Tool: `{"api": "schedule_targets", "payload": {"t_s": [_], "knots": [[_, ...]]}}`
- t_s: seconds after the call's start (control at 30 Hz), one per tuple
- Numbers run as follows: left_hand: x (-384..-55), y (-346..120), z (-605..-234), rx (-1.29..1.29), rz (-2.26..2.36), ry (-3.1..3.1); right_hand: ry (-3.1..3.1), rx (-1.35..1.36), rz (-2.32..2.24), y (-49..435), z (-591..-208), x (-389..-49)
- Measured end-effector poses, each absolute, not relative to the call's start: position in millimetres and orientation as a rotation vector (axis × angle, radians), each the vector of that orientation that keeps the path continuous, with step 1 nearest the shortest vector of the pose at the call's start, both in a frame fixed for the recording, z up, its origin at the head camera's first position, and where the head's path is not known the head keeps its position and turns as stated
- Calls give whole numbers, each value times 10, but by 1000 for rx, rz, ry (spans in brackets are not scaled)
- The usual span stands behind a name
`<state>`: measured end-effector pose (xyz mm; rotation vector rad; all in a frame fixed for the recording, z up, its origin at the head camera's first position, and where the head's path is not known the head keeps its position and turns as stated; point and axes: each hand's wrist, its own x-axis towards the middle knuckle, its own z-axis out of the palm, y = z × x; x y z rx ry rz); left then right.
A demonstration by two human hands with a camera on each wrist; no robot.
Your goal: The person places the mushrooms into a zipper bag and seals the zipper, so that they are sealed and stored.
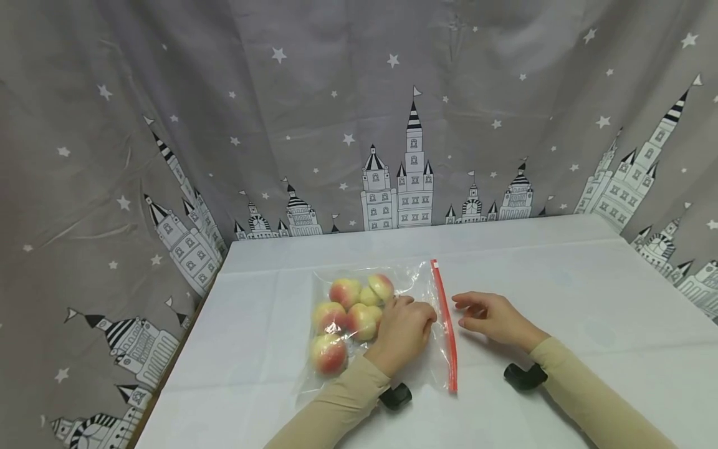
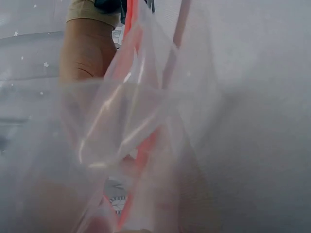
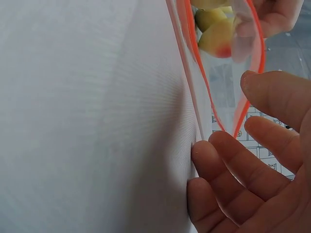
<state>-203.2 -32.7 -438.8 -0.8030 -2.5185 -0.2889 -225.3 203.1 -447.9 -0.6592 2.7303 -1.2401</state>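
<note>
A clear zip bag [image 1: 417, 284] with a red seal strip [image 1: 445, 327] lies on the white table, holding several yellow-and-red fruits that look like peaches [image 1: 329, 354]. Over the bag, beside the fruits, my left hand [image 1: 405, 330] has its fingers bent and pinches the upper film. Clear film and the red strip [image 2: 141, 155] fill much of the left wrist view, hiding the left fingers there. To the right of the strip, my right hand [image 1: 493, 318] holds nothing, its fingers loosely curved. In the right wrist view the bag's mouth gapes in front of the right fingers [image 3: 272, 94].
White cloth covers the table [image 1: 561, 268]. Behind it and on the left hangs a grey curtain [image 1: 314, 93] printed with castles and stars. A black wrist device [image 1: 525, 376] sits under the right wrist, and another [image 1: 396, 397] under the left.
</note>
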Motion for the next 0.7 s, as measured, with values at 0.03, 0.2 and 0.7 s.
{"api": "schedule_targets", "payload": {"t_s": [0.03,0.2,0.7], "knots": [[-2028,-325,-4387,-802,-268,-2524,2726,-661,-1243,2033,-4475,-2250],[-2012,-330,-4333,-834,-187,-2609,2715,-669,-1247,2049,-4458,-2249],[-2635,-225,-3696,-841,-162,-2986,2818,-577,-1180,2037,-4458,-2504]]}}
